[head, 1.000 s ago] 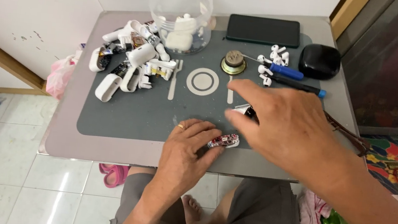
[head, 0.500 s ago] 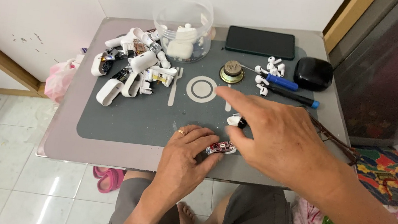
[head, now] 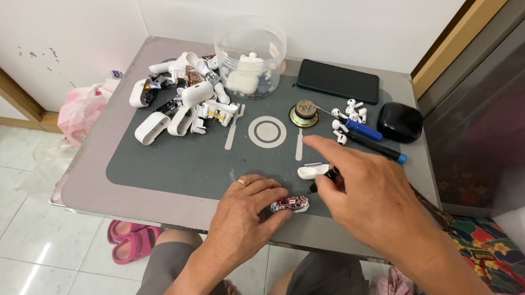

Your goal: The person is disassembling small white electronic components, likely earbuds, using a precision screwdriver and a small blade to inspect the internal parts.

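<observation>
One small red circuit board [head: 290, 203] lies near the front edge of the counter [head: 136, 200], and the work centres on it. In the head view, the left hand [head: 246, 211] rests flat beside the board, its fingers [head: 273, 199] pinning its left end to the grey mat [head: 160, 162]. The right hand [head: 373, 201] has its fingers closed around a slim black tool [head: 324, 178], whose tip points down at the board. A white shell piece [head: 311, 171] lies just behind the board, apart from it.

As a judgement, the disassembly looks well along: the board is already out of its casing and held bare, while the probing or prying on it is not finished.

Toward the back left corner sits a heap of white earbud cases and parts [head: 178, 100], many opened, so plenty appear to have been taken apart. At the back edge stands a clear round tub [head: 249, 56] holding white pieces. A flat black rectangular phone [head: 339, 81] lies to its right, and a glossy black rounded case [head: 400, 122] sits near the right edge. Between them lie a round brass speaker [head: 304, 114], loose white earbuds [head: 349, 110] and two blue-handled screwdrivers [head: 370, 139]. The mat bears a white printed ring [head: 268, 131] flanked by two white stripes. No readable label shows on any package.
</observation>
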